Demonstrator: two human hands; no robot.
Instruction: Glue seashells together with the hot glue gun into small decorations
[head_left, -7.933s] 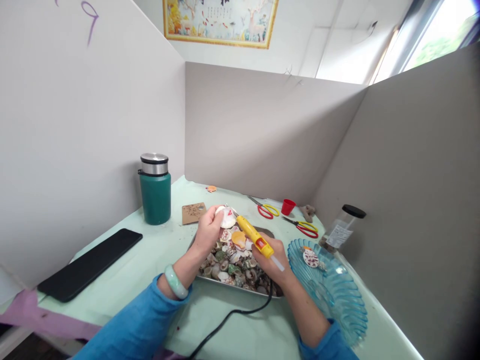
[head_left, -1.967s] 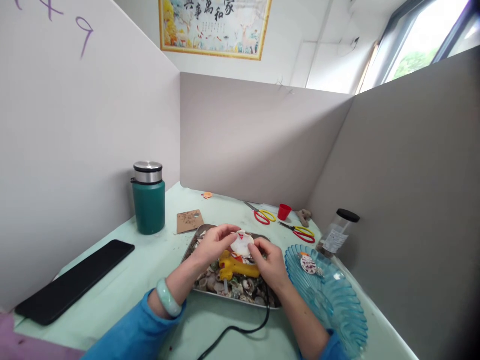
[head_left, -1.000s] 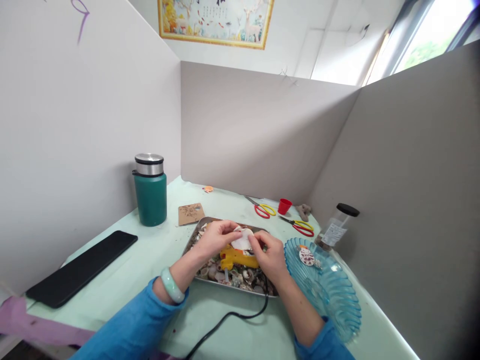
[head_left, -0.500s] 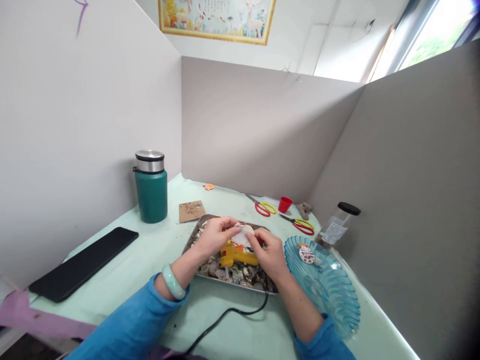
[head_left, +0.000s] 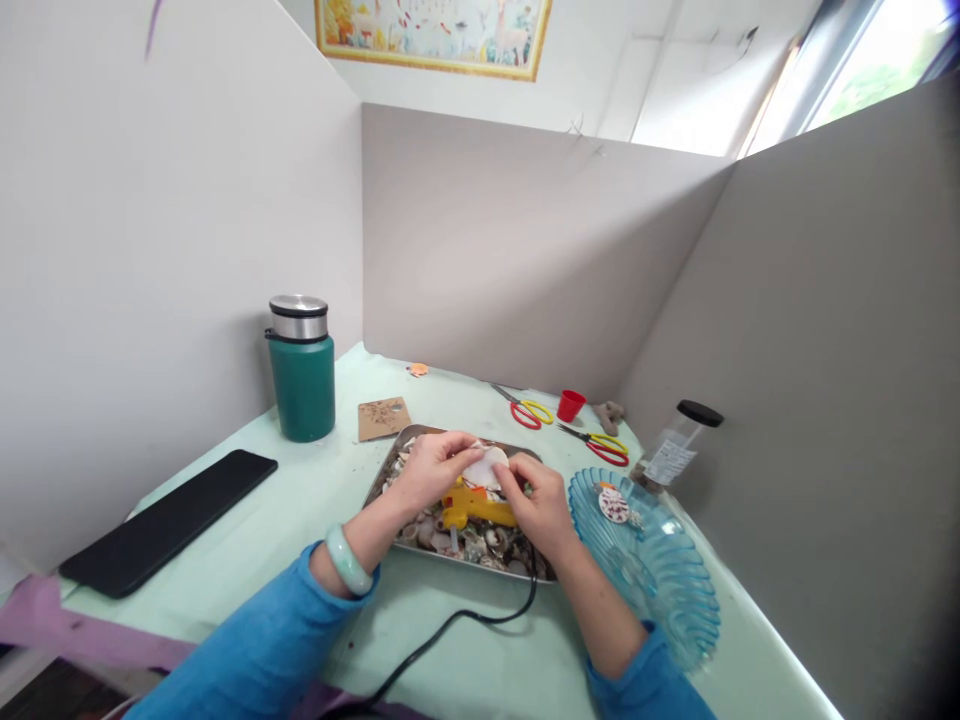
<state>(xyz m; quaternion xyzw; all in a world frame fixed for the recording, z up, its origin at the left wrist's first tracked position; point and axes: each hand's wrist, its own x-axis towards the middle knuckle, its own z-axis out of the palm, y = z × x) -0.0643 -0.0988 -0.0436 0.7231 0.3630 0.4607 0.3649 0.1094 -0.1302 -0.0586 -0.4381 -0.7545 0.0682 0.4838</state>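
Observation:
Between my two hands is a flat, round white piece [head_left: 489, 468] that looks like a shell. My left hand [head_left: 439, 470] pinches its left edge between thumb and fingers, and my right hand [head_left: 536, 500] grips it from the right. Beneath them a metal tray [head_left: 480, 568] holds many small shells [head_left: 480, 548]. A yellow glue gun [head_left: 476, 507] lies on top of the shells, partly hidden by my right hand. Its black cord [head_left: 450, 628] runs over the tray's front edge toward me.
Right of the tray stands a blue glass plate [head_left: 664, 590] with a spotted shell piece [head_left: 613, 505]. Behind are two pairs of scissors [head_left: 531, 412], a red cup [head_left: 571, 405] and a clear jar [head_left: 675, 450]. Leftward are a brown card [head_left: 383, 419], a green bottle [head_left: 301, 385] and a black slab [head_left: 172, 520].
The view has shifted very slightly. Both hands keep their hold on the white piece, which shows a little more flatly between them.

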